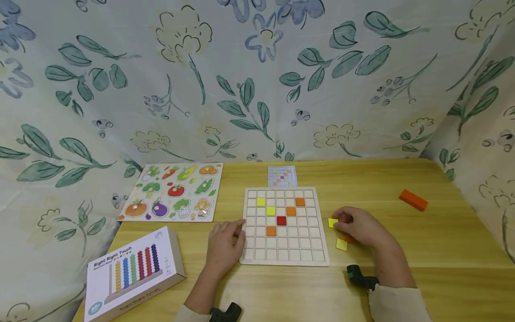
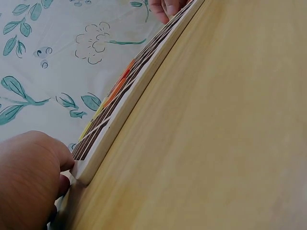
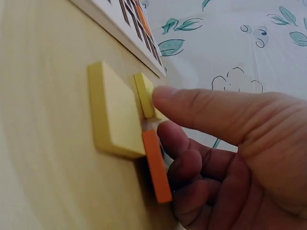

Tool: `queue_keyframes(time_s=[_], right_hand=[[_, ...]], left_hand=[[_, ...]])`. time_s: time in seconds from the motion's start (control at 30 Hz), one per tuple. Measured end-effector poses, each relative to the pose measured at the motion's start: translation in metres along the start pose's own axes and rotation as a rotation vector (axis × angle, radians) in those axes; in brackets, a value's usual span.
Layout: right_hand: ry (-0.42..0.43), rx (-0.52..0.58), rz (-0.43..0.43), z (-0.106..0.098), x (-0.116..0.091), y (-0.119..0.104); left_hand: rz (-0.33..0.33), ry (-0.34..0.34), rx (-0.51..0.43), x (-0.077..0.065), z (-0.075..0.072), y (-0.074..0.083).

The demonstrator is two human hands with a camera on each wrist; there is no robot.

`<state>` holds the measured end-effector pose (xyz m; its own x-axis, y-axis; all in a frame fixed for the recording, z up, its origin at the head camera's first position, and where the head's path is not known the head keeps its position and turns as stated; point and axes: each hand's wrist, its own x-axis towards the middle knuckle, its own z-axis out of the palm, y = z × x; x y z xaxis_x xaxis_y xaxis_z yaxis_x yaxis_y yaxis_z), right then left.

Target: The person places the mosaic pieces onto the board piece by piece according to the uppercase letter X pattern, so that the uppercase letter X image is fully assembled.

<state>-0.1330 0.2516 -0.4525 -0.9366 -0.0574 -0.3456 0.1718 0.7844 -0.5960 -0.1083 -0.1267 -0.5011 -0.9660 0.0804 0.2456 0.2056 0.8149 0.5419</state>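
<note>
R hand [image 1: 359,227] sits just off the grid board's [image 1: 284,261] right edge, thumb & fingers pinching a small yellow tile [image 1: 332,222] that's tipped up on edge, its flat face turned toward the board. A 2nd yellow tile [image 1: 341,244] lies flat by the wrist; an orange tile [image 3: 157,165] is half under the fingers. L hand [image 1: 223,243] rests w/ relaxed fingers vs. the board's left edge, steadying it. So board lies left of the pinch, R hand nearer. Pattern card [image 1: 282,175] at the board's far edge.
</note>
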Motion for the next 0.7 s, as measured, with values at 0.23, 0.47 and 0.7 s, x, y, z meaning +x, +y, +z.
queue_keyframes(time_s=[0.23, 0.47, 0.7], right_hand=[[-0.002, 0.015, 0.000, -0.002, -0.001, 0.001], [0.029, 0.006, 0.004, -0.002, -0.001, -0.003], [-0.004, 0.026, -0.102, 0.013, -0.003, -0.035]], left_hand=[[0.001, 0.006, -0.002, -0.001, 0.001, 0.000], [0.026, 0.013, -0.016, 0.001, 0.002, 0.001], [0.033, 0.030, -0.010, 0.001, 0.000, 0.002]])
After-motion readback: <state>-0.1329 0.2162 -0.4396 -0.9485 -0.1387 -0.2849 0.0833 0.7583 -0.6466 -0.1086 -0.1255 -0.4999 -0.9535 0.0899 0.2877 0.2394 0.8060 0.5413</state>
